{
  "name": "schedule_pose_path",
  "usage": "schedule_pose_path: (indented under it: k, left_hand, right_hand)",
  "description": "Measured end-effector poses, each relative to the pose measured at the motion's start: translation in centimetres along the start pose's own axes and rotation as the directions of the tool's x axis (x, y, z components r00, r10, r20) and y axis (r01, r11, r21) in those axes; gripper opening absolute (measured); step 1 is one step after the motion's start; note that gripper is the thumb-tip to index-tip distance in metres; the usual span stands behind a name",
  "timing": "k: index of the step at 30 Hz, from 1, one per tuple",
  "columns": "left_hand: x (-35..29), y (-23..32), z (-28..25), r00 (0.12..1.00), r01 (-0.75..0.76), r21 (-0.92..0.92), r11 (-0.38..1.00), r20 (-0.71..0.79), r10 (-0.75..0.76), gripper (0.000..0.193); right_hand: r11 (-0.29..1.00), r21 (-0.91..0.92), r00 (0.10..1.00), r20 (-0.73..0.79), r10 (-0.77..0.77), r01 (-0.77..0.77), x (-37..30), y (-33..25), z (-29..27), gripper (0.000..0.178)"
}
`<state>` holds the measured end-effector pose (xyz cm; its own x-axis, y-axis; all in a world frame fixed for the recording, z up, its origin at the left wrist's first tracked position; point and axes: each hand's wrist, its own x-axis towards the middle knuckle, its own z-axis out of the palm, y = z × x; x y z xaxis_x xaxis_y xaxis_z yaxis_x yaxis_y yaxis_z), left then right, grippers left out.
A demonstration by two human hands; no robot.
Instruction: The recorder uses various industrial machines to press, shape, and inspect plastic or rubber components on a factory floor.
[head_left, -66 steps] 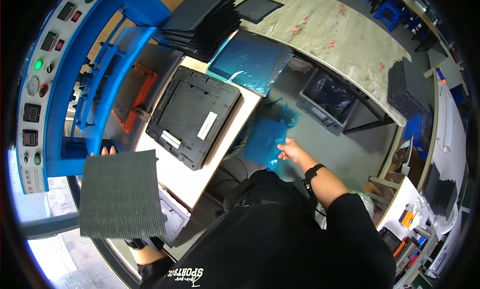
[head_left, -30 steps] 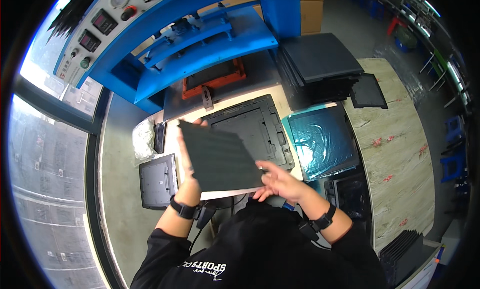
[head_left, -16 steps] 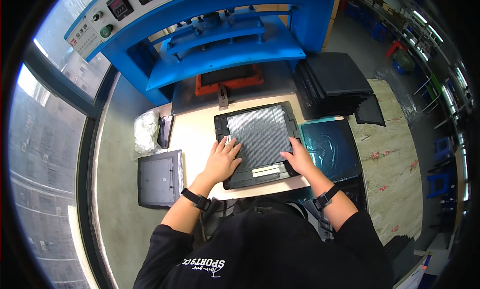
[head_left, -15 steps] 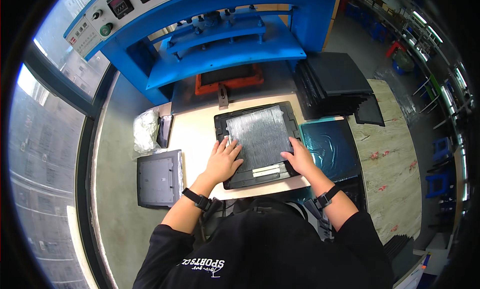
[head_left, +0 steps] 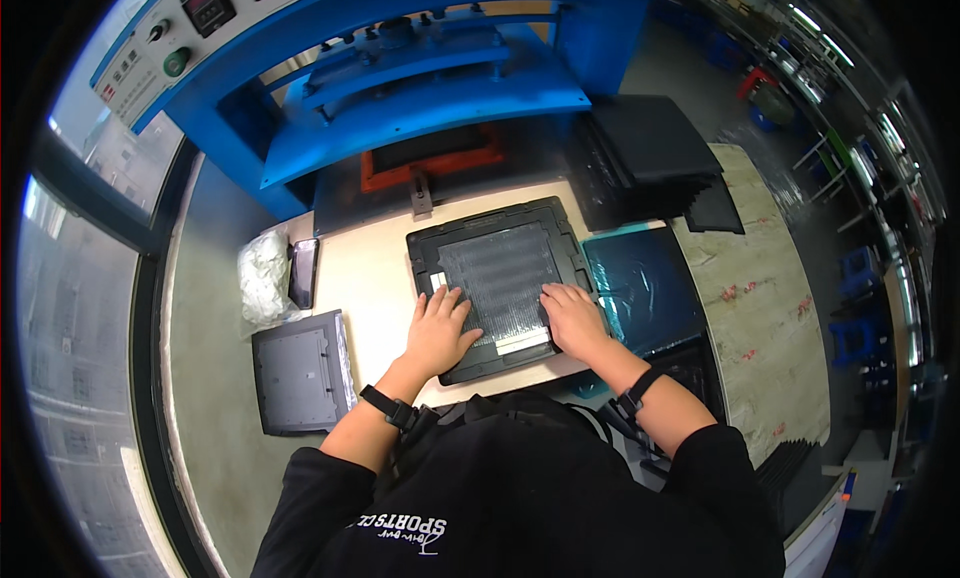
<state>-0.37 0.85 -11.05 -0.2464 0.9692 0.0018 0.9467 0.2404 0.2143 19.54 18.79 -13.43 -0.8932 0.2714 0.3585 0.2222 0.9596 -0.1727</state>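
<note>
A black rectangular plastic panel point(head_left: 487, 370) with a raised, notched rim lies on the pale board in front of me. A grey ribbed, slightly shiny sheet point(head_left: 500, 268) rests flat within it. My left hand point(head_left: 435, 333) lies on the left side, fingers spread over the sheet's left edge and the rim. My right hand point(head_left: 577, 323) lies on the sheet's lower right, fingers stretched toward the far left. A pale strip point(head_left: 524, 342) shows along the near edge, and a shorter one sits above my left fingertips.
A blue press point(head_left: 420, 118) stands behind, with an orange frame point(head_left: 432, 168) under its plate. Stacked black panels point(head_left: 650, 143) and a film-covered dark panel point(head_left: 645, 283) are at right. At left lie a grey panel point(head_left: 300, 373), a phone point(head_left: 304, 273) and a crumpled plastic bag point(head_left: 265, 278).
My right hand has moved from the right edge inward onto the ribbed sheet. The sheet looks darker and sits flatter within the rim. The whole view has shifted slightly.
</note>
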Motion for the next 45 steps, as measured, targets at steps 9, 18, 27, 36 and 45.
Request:
schedule_pose_path:
  k: [9,18,27,36,45]
  left_hand:
    - [4.4,-0.8,-3.5,0.999,-0.016,-0.039,0.999,0.048,0.018,0.047]
    - [-2.2,-3.2,-8.2,0.973,0.085,-0.575,0.814,-0.127,-0.191,0.015]
    - [1.6,-1.1,-8.6,0.995,0.099,-0.391,0.915,0.030,-0.095,0.041]
    - [2.6,5.3,-11.1,0.991,-0.094,-0.384,0.919,0.055,0.124,0.029]
    - [3.0,4.6,-10.0,0.995,-0.031,-0.435,0.900,0.072,0.070,0.028]
  right_hand:
    - [0.980,0.030,0.978,0.069,0.196,-0.198,2.7,0.5,-1.0,0.016]
    - [0.738,-0.114,0.745,-0.049,0.665,-0.665,-11.0,3.8,-5.0,0.046]
    - [0.614,-0.122,0.597,0.149,0.788,-0.780,-11.8,3.1,0.3,0.050]
    - [0.617,-0.017,0.615,0.064,0.786,-0.787,-9.9,4.8,0.1,0.061]
    - [0.741,-0.040,0.720,-0.277,0.637,-0.670,-9.9,6.1,1.1,0.018]
